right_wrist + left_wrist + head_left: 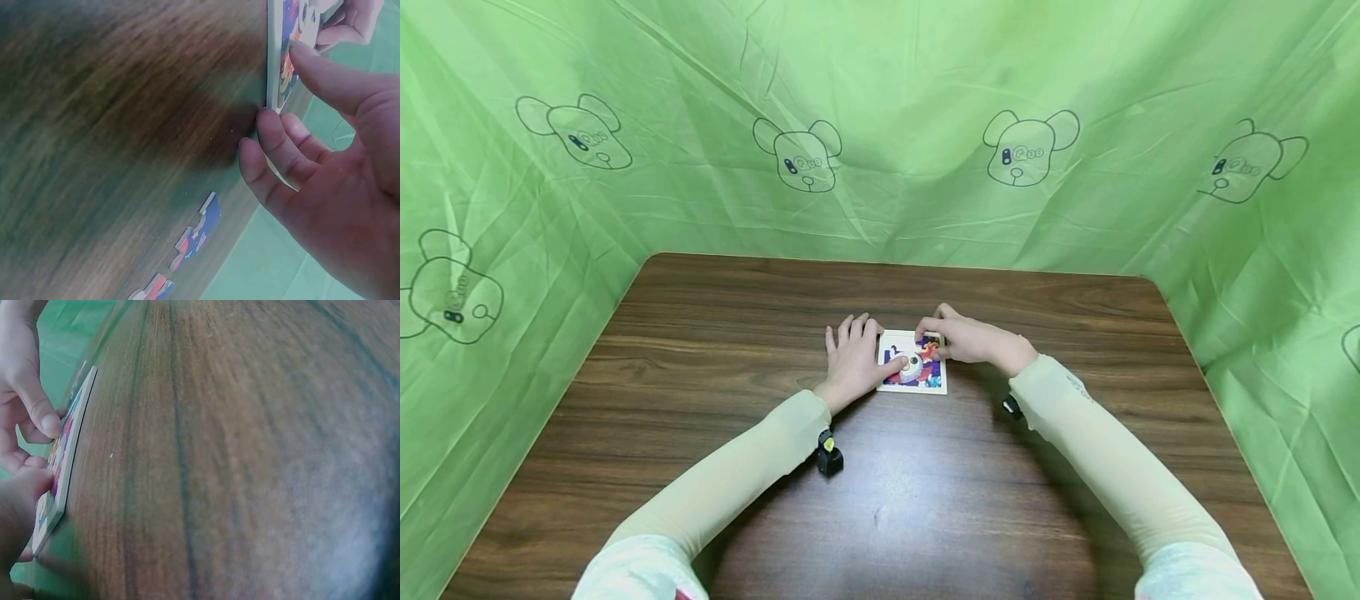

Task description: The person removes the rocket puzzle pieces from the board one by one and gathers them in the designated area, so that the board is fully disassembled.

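Observation:
A small jigsaw puzzle [925, 382] in a white frame lies on the wooden table, showing a colourful cartoon picture with a large white, round-eyed figure. My left hand [853, 358] rests at its left side with fingers spread along the edge, its thumb laid across the picture. From the right, my right hand [966, 337] reaches over the upper right of the puzzle, index finger and thumb down on the picture. In the right wrist view the right thumb [325, 78] touches the picture while the other fingers bend loosely by the frame's edge. No piece shows between them.
Two loose puzzle pieces, one blue and red [199, 232] and one red and blue [153, 289], lie on the table beyond the right hand in the right wrist view. A green curtain [910, 208] with printed bear heads surrounds the dark wooden table [880, 500].

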`<action>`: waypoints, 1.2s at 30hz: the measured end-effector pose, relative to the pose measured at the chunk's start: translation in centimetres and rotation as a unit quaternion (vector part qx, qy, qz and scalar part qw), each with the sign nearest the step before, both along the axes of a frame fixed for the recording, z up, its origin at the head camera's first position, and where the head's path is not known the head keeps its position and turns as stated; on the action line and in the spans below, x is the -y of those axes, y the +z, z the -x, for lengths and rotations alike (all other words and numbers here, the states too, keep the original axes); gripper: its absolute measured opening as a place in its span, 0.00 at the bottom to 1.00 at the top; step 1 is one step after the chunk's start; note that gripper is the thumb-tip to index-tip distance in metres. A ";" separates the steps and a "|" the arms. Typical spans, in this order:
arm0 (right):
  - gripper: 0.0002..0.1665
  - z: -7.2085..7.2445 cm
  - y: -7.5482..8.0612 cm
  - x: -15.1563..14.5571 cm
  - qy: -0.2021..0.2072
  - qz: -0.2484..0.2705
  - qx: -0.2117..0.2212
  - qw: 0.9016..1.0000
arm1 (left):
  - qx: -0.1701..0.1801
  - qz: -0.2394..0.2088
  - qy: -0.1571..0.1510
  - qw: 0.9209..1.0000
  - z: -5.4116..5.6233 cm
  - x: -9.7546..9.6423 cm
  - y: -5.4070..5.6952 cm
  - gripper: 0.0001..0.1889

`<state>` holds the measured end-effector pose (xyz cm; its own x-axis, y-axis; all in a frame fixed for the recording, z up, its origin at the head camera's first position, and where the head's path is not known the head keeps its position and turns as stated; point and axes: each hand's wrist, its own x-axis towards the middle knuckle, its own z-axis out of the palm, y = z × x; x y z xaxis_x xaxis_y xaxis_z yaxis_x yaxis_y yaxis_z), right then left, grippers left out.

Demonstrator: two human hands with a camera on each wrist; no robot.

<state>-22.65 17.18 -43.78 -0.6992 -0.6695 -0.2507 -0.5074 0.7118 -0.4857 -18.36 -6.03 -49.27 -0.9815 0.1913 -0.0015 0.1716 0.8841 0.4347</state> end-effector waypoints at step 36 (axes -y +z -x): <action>0.17 -0.6 -1.0 -0.5 0.027 0.037 -0.062 0.997 | 0.006 -0.001 -0.003 1.000 0.1 0.1 -0.1 0.36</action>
<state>-22.02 17.71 -44.80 -0.6847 -0.7198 -0.1142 -0.6024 0.6471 -0.4673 -18.43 -6.12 -49.38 -0.9801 0.1978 -0.0136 0.1720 0.8823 0.4382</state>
